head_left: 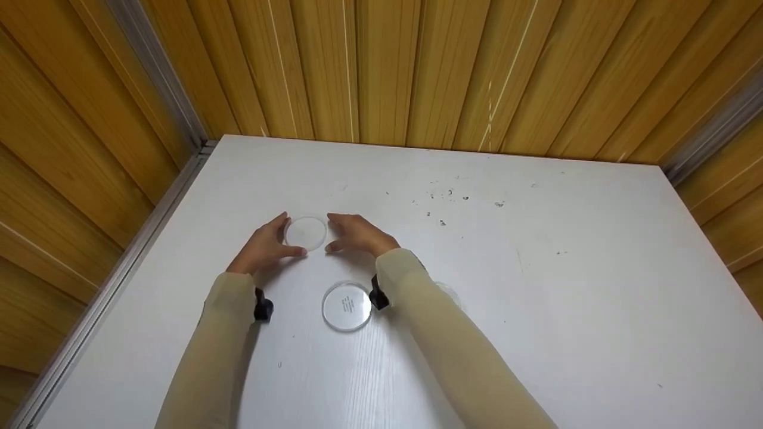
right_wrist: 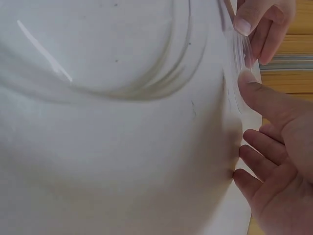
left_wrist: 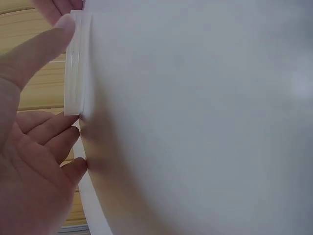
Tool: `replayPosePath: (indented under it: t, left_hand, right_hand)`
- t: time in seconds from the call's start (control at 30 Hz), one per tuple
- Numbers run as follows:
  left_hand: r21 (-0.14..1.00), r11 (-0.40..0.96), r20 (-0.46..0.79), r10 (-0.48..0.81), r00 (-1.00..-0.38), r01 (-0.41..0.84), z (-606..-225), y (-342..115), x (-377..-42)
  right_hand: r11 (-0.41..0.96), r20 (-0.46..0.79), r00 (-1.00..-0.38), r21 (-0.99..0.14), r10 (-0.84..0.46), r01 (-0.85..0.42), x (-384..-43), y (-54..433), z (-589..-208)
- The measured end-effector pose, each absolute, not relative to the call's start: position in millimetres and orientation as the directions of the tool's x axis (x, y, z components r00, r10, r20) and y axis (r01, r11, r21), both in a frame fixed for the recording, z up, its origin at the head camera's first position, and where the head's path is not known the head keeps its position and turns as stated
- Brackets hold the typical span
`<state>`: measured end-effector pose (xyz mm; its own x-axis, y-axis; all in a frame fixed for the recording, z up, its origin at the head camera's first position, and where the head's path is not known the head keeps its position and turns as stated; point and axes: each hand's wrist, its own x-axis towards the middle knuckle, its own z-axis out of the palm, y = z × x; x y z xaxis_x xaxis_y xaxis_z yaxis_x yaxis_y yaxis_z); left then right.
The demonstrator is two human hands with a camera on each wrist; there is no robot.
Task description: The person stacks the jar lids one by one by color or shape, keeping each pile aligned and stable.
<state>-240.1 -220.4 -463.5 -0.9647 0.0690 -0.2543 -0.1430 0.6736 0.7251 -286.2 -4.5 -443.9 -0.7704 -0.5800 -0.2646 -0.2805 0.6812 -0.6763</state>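
A clear round petri dish (head_left: 306,233) lies flat on the white table in the head view, between both hands. My left hand (head_left: 266,245) holds it from the left, thumb at its near rim and fingers curving around the far left side. The left wrist view shows this dish (left_wrist: 75,63) edge-on, its layered rim between thumb and fingers. On the other side is my right hand (head_left: 357,233), fingers and thumb spread at the right rim. From the right wrist, the right thumb (right_wrist: 264,98) overlaps the dish's edge, while the other fingertips rest on the table.
Nearer my body, a second petri dish (head_left: 347,306) with small printed text stands between the forearms. Another clear round piece (head_left: 448,292) is partly hidden under the right forearm. Small dark marks (head_left: 442,223) dot the white table (head_left: 572,286). Wood-patterned walls (head_left: 387,71) enclose it.
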Motion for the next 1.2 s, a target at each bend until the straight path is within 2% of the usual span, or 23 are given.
replayPosePath:
  t: [0.33,0.6,0.8,1.2]
  left_hand:
    - [0.719,0.682,-0.244,0.069,-0.967,-0.133,-462,-208,-239]
    - [0.727,0.686,-0.165,0.117,-0.979,-0.041,-457,-200,-236]
    - [0.736,0.677,-0.134,0.149,-0.98,0.003,-454,-200,-235]
    - [0.733,0.663,-0.019,0.243,-0.97,0.152,-428,-199,-228]
  right_hand:
    - [0.669,-0.204,-0.782,-0.666,-0.589,-0.33,-280,-4,-449]
    - [0.675,-0.18,-0.791,-0.647,-0.585,-0.353,-283,2,-445]
    - [0.676,-0.187,-0.769,-0.629,-0.611,-0.384,-287,8,-440]
    - [0.652,-0.159,-0.746,-0.623,-0.647,-0.433,-280,22,-410]
